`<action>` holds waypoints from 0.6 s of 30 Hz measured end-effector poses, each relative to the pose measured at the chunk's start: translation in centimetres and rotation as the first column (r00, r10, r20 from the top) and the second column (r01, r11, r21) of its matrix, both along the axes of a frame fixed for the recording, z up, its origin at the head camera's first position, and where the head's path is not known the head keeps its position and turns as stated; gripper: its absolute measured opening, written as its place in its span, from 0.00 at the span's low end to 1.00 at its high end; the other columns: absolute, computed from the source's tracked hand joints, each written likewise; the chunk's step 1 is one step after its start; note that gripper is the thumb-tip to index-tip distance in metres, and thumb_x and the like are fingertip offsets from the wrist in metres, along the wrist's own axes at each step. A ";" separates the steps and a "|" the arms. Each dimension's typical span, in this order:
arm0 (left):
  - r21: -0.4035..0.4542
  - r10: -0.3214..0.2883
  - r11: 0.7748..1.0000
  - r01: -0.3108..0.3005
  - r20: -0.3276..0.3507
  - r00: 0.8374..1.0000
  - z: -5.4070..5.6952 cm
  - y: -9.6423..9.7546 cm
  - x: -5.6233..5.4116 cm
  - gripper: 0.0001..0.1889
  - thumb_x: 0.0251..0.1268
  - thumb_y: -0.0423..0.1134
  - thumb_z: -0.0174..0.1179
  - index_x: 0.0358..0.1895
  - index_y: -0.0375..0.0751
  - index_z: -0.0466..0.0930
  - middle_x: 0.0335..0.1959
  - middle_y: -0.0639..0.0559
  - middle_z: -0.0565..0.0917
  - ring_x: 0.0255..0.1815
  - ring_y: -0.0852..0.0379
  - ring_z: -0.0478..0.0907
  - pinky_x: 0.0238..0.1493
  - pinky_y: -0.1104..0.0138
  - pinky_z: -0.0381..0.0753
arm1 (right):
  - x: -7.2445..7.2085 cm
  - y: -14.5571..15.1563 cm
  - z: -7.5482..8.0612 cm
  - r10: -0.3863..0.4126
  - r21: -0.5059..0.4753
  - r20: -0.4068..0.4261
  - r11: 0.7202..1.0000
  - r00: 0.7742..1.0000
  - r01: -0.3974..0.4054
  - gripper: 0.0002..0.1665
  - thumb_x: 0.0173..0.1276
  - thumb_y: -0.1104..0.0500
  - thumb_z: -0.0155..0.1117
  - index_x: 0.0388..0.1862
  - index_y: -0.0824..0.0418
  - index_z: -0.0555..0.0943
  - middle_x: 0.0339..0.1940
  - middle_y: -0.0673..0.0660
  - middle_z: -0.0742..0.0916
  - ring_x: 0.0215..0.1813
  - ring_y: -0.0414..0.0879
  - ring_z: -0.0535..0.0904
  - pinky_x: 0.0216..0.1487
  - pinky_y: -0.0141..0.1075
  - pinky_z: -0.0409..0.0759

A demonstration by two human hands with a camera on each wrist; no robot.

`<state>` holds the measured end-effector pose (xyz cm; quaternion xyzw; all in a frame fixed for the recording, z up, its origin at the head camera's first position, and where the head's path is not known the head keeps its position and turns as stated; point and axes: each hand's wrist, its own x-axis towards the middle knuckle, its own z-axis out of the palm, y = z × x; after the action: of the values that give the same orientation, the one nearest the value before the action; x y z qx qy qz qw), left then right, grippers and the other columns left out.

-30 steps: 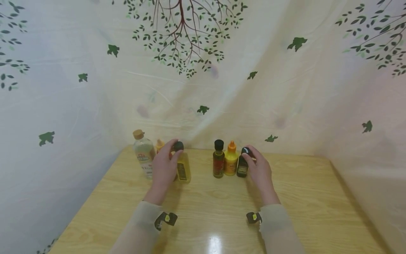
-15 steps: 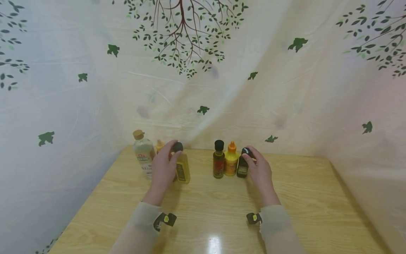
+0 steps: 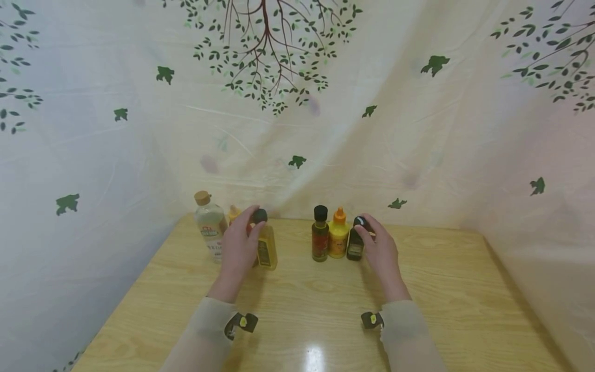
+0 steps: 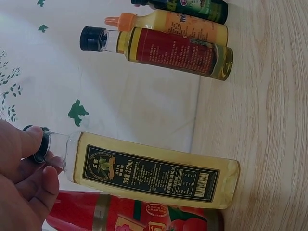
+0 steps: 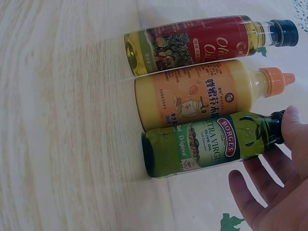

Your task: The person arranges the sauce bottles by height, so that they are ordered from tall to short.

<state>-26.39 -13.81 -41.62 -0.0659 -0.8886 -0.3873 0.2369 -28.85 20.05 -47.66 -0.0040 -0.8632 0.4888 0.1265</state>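
Observation:
My left hand (image 3: 239,245) grips a flat bottle of pale yellow oil (image 4: 154,168) by its black cap and neck. This bottle stands upright close beside a red bottle (image 4: 130,211), which is mostly hidden behind the hand in the head view. On the right, my right hand (image 3: 382,250) pinches the black cap of a dark green olive oil bottle (image 5: 211,144) between thumb and fingers. That bottle stands upright against a yellow squeeze bottle (image 5: 192,94) with an orange nozzle cap. A round olive oil bottle (image 5: 192,43) with a red label comes next to it, on the left.
A tall clear bottle (image 3: 211,227) with a tan cap stands at the far left, beyond my left hand. All the bottles are near the back edge of the wooden table (image 3: 307,305). A pale cloth (image 3: 297,129) with printed leaves hangs behind and at both sides.
My left hand has shifted the pale yellow oil bottle slightly to the left, closer to the red bottle. My right hand stays in place on the dark green bottle.

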 end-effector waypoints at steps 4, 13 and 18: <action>-0.001 -0.002 1.000 0.002 0.001 1.000 -0.1 -0.1 0.1 0.25 0.82 0.38 0.66 0.77 0.37 0.77 0.55 0.40 0.88 0.41 0.45 0.82 0.45 0.51 0.83 | 0.1 0.0 0.0 0.004 0.002 0.003 1.000 1.000 -0.004 0.31 0.89 0.41 0.56 0.82 0.51 0.75 0.73 0.67 0.83 0.67 0.68 0.84 0.71 0.66 0.77; 0.035 -0.019 0.999 0.019 0.014 1.000 -0.1 -0.1 0.3 0.28 0.80 0.36 0.68 0.79 0.38 0.75 0.66 0.38 0.85 0.52 0.42 0.84 0.56 0.48 0.84 | 0.0 0.1 0.0 0.004 0.016 -0.006 1.000 1.000 -0.004 0.30 0.89 0.42 0.56 0.81 0.53 0.75 0.72 0.68 0.84 0.65 0.69 0.85 0.70 0.67 0.77; 0.033 -0.013 0.999 0.012 0.022 1.000 0.3 0.0 0.6 0.29 0.81 0.37 0.68 0.80 0.40 0.73 0.57 0.42 0.86 0.44 0.46 0.80 0.46 0.53 0.82 | 0.1 0.0 0.0 0.005 0.019 0.004 1.000 1.000 -0.005 0.31 0.89 0.41 0.56 0.82 0.52 0.75 0.72 0.68 0.84 0.66 0.69 0.84 0.70 0.67 0.77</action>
<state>-25.76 -13.84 -41.32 -0.0633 -0.8843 -0.4038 0.2257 -28.76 20.07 -47.63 -0.0016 -0.8680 0.4809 0.1236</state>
